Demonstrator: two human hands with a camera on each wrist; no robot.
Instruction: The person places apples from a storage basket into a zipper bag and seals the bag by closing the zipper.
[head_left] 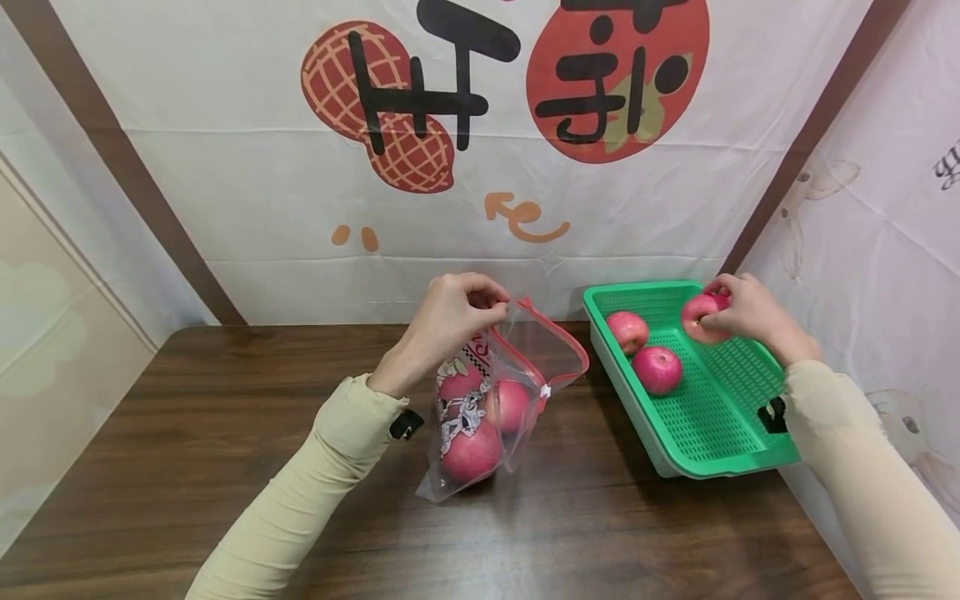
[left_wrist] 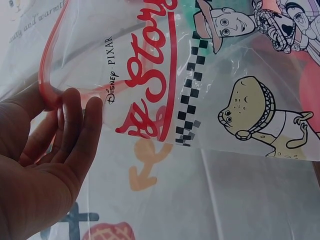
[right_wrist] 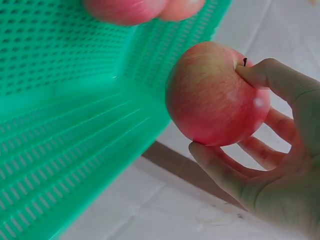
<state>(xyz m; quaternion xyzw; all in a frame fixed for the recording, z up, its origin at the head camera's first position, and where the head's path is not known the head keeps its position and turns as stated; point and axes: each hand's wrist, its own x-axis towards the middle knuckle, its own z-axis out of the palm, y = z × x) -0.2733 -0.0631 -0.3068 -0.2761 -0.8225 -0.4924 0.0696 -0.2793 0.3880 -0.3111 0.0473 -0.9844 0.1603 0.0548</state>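
Observation:
My left hand (head_left: pixel 459 321) pinches the red zip edge at the mouth of a clear printed zip bag (head_left: pixel 528 350), whose mouth gapes toward the right. Several red apples (head_left: pixel 471 452) lie in the lower part of the bag, on the table. In the left wrist view the fingers (left_wrist: pixel 75 120) hold the bag's rim beside red lettering. My right hand (head_left: pixel 753 315) grips an apple (right_wrist: pixel 217 95) between thumb and fingertips, over the far right part of the green basket (head_left: pixel 682 454). Two more apples (head_left: pixel 657 370) sit in the basket's left side.
The brown wooden table (head_left: pixel 225 467) carries the bag in the middle and the basket at the right. A white printed cloth (head_left: pixel 480 225) hangs behind the table, and another pale cloth (head_left: pixel 892 250) stands close beyond the basket's right side.

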